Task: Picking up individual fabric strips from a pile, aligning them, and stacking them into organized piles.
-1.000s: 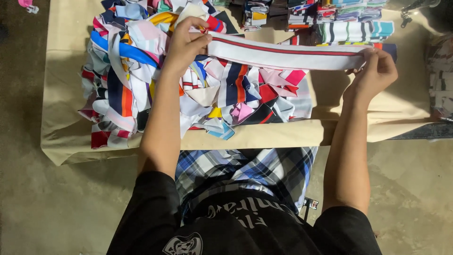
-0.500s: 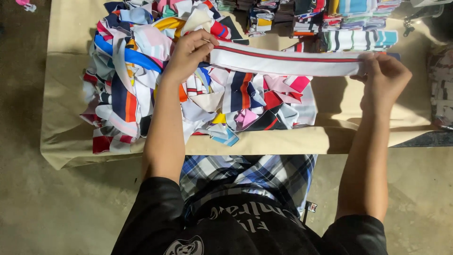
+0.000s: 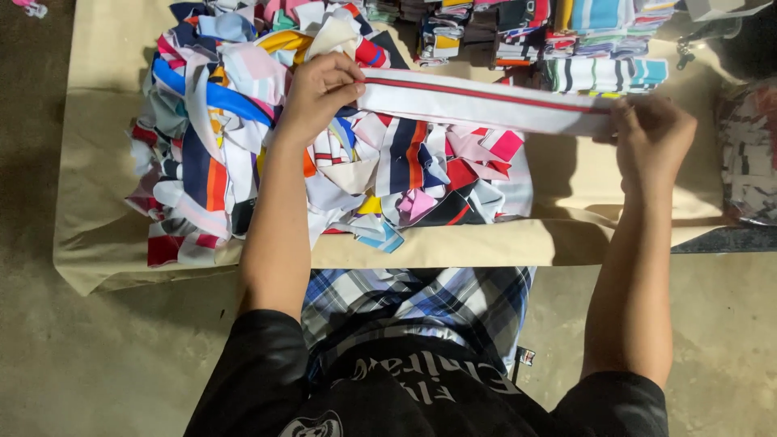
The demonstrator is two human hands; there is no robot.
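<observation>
White fabric strip with a red stripe (image 3: 486, 101), stretched taut and level above a heap of coloured fabric scraps (image 3: 324, 154) on a tan-covered table (image 3: 105, 235). Left hand (image 3: 320, 93) closed on one end, right hand (image 3: 651, 125) pinching the other. Best kept even in tension, both ends level, clear of the heap beneath. Folded striped stacks (image 3: 599, 48) just beyond; scraps directly below, liable to snag a sagging strip.
</observation>
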